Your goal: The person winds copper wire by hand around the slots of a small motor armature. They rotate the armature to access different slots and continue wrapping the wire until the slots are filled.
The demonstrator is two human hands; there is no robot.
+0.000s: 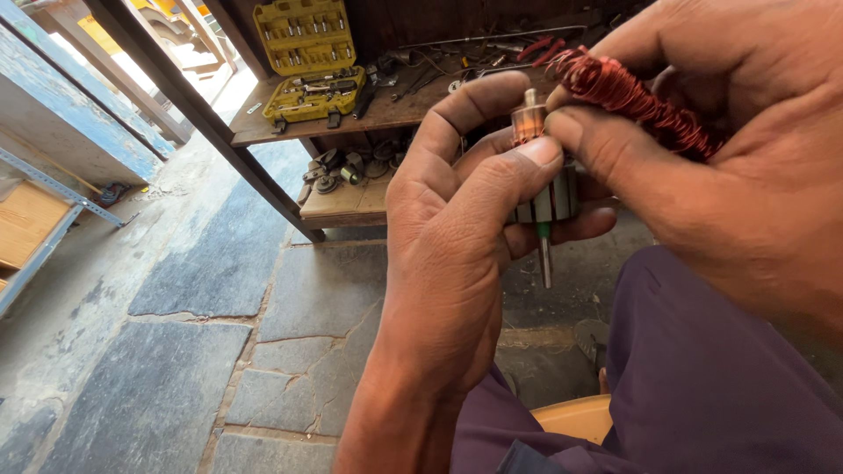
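A small motor armature [546,197] is held upright at centre-right of the frame, clamped in the left hand [457,254], fingers wrapped round its steel core. The copper commutator [528,123] is seen at the top between thumb and forefinger; the bare shaft end [545,262] sticks out below the fingers. The right hand [746,167], upper right, is pinched shut on a bundle of red enamelled wire [637,96], its thumb tip pressed just beside the commutator. Purple trousers [702,377] fill the lower right, with a tan seat edge [575,414] under them. A stone-slab floor [228,351] is seen at lower left. Further back, at top centre, a wooden shelf [351,118] carries an open yellow socket-set case [307,61] and loose hand tools; round metal parts lie on the lower board [342,197].
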